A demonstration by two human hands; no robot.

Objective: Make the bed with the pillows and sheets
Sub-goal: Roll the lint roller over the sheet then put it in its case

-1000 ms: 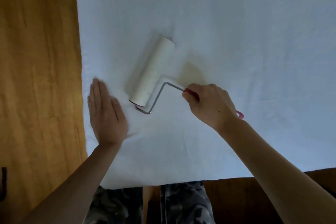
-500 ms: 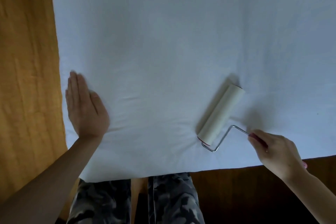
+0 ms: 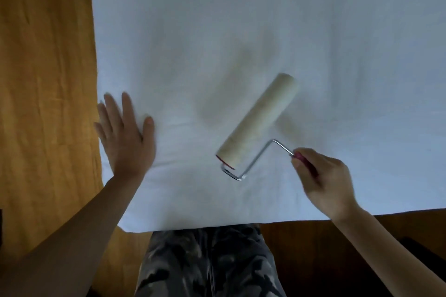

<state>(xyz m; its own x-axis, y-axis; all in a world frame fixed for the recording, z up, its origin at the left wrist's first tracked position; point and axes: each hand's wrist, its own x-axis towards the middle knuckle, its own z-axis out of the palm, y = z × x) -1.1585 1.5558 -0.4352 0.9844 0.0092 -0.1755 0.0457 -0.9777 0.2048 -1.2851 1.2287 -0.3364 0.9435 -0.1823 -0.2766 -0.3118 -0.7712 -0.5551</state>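
A white sheet [image 3: 253,19] covers the bed and fills most of the head view. My left hand [image 3: 125,137] lies flat on the sheet near its left edge, fingers straight and spread. My right hand [image 3: 323,181] grips the red handle of a lint roller [image 3: 259,119]. The roller's cream cylinder appears lifted a little above the sheet, with a soft shadow to its left. A bent metal wire joins the cylinder to the handle.
A mustard-yellow cloth [image 3: 45,103] hangs along the bed's left side. My legs in camouflage trousers [image 3: 207,263] stand against the near bed edge. Dark wood floor [image 3: 301,248] shows at the lower right.
The roller has travelled from the left part of the sheet to the right and now comes back toward the middle, looking raised. My left hand stays flat, its fingers now spread.
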